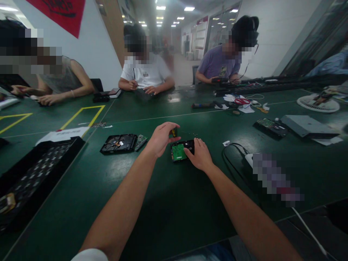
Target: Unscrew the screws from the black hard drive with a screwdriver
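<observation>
A hard drive with a green circuit board [178, 152] lies on the green table in front of me. My left hand [164, 137] is raised at its upper left edge, fingers curled round a small yellow and black tool [174, 132], whose lower end is hard to make out. Over the drive's right side rests my right hand [199, 154], thumb on the board's edge and fingers along the far right edge, gripping it. To the left sit an opened black drive [119, 143] and a loose circuit board [140, 142] beside it.
A long black tray [40, 170] stands at the left. On the right are a power strip [272, 174] with a cable, another drive [270, 127] and a grey box [310, 125]. Red scissors [241, 102] lie among scraps farther back. Several people sit across the table.
</observation>
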### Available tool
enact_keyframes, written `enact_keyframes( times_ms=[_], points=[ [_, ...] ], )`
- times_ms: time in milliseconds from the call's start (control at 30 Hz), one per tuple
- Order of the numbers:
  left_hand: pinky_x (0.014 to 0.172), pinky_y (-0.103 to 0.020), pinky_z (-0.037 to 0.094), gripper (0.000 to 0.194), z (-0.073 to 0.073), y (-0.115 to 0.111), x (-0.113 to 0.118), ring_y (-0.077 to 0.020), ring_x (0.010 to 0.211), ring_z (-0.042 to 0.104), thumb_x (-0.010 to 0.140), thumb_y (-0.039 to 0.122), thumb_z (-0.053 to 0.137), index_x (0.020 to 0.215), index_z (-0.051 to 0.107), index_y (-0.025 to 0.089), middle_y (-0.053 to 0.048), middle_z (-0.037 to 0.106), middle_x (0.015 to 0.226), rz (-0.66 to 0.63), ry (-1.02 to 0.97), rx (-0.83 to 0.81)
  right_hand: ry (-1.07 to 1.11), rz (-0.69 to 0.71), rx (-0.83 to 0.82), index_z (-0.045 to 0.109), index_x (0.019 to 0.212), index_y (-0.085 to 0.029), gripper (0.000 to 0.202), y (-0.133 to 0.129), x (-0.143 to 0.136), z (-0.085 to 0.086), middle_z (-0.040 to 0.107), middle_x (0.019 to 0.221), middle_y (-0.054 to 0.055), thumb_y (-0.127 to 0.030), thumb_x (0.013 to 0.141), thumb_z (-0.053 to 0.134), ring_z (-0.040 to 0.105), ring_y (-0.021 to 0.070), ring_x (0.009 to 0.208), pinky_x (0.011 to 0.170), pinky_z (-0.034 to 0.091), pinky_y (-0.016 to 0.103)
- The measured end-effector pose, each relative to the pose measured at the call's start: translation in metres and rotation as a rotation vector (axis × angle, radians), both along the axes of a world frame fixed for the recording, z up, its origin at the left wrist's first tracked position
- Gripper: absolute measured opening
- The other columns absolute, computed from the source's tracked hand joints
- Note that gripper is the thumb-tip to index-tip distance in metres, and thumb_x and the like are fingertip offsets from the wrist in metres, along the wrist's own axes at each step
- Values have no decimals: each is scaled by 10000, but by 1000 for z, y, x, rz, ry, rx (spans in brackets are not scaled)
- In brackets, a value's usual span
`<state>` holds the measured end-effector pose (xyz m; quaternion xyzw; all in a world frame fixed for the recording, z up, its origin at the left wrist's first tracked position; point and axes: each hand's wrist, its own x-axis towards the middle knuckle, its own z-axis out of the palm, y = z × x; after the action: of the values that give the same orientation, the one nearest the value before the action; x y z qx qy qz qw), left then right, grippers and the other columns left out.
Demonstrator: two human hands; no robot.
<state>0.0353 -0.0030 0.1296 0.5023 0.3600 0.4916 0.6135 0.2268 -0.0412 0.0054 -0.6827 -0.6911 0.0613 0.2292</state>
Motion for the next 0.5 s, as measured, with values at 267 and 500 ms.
enact_keyframes(
  times_ms=[267, 500],
  points=[
    [822, -435, 642, 167, 3, 1, -4, -196, 899, 650, 856, 302, 622, 952, 681, 179, -67, 656, 904, -39, 0, -28, 8, 2, -18, 385, 1569, -46, 852, 0, -1, 2, 456, 1594, 228, -673, 993, 406, 340, 364, 1541, 1262, 257, 533],
    [852, -397, 638, 166, -1, 3, -1, -179, 924, 631, 860, 336, 673, 863, 691, 171, -65, 650, 942, -18, -35, 2, -4, -10, -30, 391, 1564, -27, 861, -1, -2, 4, 458, 1591, 233, -673, 995, 396, 346, 369, 1537, 1263, 265, 509]
  ],
)
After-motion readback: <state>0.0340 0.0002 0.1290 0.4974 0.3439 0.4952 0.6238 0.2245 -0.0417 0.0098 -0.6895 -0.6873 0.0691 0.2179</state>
